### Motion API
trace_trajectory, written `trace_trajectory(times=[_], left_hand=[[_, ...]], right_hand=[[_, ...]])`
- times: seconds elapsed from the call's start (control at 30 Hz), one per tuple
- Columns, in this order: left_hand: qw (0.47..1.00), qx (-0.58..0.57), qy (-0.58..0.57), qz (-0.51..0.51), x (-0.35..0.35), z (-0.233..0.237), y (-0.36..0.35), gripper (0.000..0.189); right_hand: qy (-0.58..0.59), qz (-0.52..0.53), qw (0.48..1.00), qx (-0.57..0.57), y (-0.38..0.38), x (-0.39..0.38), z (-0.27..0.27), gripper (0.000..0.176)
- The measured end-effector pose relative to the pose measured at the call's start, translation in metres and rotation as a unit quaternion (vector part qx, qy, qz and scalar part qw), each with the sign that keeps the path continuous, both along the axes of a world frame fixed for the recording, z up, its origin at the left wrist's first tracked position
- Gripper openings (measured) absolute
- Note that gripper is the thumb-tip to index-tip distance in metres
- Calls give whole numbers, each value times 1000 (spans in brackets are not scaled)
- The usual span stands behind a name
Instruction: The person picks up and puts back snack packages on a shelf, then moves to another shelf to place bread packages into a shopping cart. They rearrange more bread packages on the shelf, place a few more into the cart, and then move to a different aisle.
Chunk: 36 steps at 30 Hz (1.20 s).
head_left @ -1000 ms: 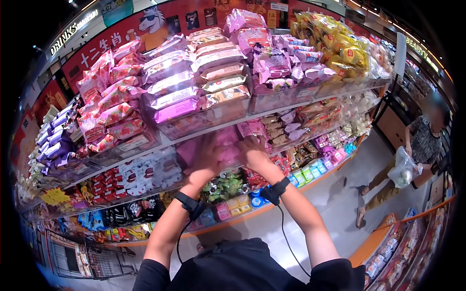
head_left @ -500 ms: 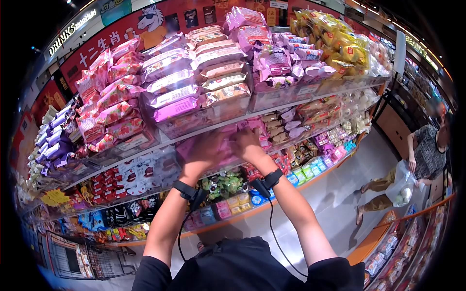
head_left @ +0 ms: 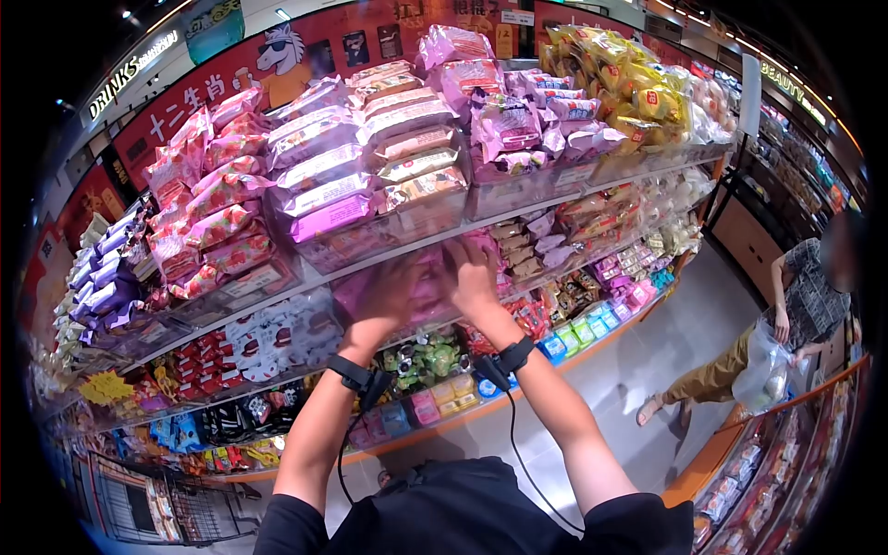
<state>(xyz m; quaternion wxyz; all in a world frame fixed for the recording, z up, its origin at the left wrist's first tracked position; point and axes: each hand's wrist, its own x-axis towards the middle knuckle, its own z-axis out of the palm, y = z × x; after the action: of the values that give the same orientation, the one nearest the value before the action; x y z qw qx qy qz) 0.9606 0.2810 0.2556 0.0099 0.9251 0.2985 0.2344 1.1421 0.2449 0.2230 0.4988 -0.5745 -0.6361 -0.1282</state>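
Both of my hands reach into the second shelf, under the ledge of the top one, among pink snack packets (head_left: 425,276). My left hand (head_left: 387,289) is at the packets' left side; its fingers are smeared by motion and shadow. On the right side, my right hand (head_left: 473,277) has its fingers bent against a pink packet, and their tips are partly hidden. Right above the hands, a clear bin (head_left: 379,220) holds stacked white, lilac and brown packets. Below them lie green-wrapped sweets (head_left: 425,357).
Strawberry-print packets (head_left: 227,199) fill a bin at the upper left, and yellow bags (head_left: 629,88) are piled at the upper right. A shopping cart (head_left: 176,504) stands at the lower left. In the right aisle a person (head_left: 805,287) holds a plastic bag (head_left: 766,370).
My hands stay at the pink packets, with the right hand shifted slightly. The view has moved a little. In the aisle, the person's legs have changed position in a step.
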Motion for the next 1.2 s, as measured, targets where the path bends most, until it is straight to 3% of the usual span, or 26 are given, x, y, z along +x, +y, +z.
trace_trajectory(times=[0.07, 0.17, 0.37, 0.57, 0.73, 0.87, 1.07, 1.2], left_hand=[[1000, -1, -3, 0, 0, -3, 1, 46], [1000, 4, -17, -1, -1, -11, 5, 42], [999, 34, -27, 4, -3, -20, 12, 38], [999, 34, -24, -1, -10, -13, 14, 35], [997, -60, -49, 15, -8, 6, 0, 41], [995, -28, -100, -12, -15, -13, 16, 43], [990, -66, -120, -23, -19, -8, 17, 54], [985, -100, -141, -9, -17, -15, 29, 53]], right_hand=[[17, 68, 997, -25, 11, 8, -2, 29], [-52, 100, 984, -137, 26, 14, -4, 27], [-113, 81, 986, -93, 35, 16, 1, 27], [-65, 93, 993, 25, 0, 6, 14, 27], [-188, 80, 979, 14, -6, -13, -11, 20], [-220, 62, 973, 26, 6, -19, -28, 16], [-87, 62, 993, -46, -4, 5, -20, 26], [86, 78, 992, -54, -16, 6, -14, 28]])
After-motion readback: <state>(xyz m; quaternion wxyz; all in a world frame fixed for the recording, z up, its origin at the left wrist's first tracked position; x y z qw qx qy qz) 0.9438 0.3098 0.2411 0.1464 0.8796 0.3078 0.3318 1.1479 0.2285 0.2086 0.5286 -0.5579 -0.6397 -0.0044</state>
